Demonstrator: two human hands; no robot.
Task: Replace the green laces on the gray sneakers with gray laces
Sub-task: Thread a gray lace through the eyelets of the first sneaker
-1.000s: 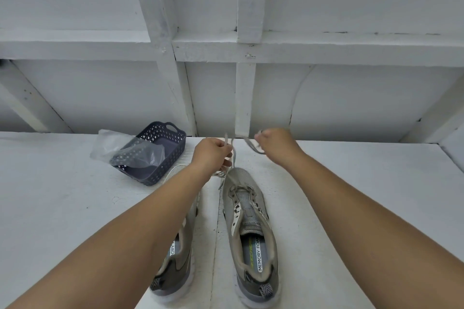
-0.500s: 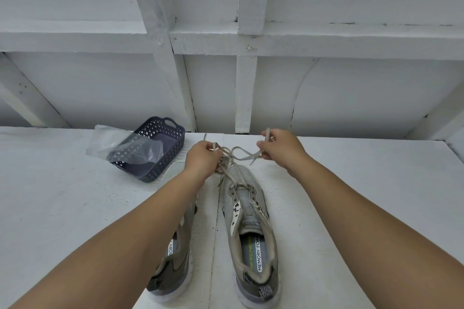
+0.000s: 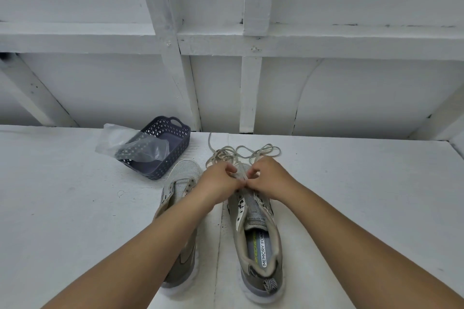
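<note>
The step in hand appears to be the threading of a gray lace through the front eyelets of the right sneaker, which lies on the white table with its toe pointing away from the person. The left sneaker lies just beside it, partly under the left forearm, and shows no lace in the part that is visible. Both hands meet over the front of the right sneaker. The left hand has its fingers curled and seems to pinch the lace close to the eyelets; the right hand does the same from the other side, with thumb and fingertips closed narrowly on the lace. The loose part of the lace lies in loops on the table beyond the toe. In my judgement, the next move calls for pulling both ends even and crossing them to the next pair of eyelets. A dark basket with a clear plastic bag stands to the left.
</note>
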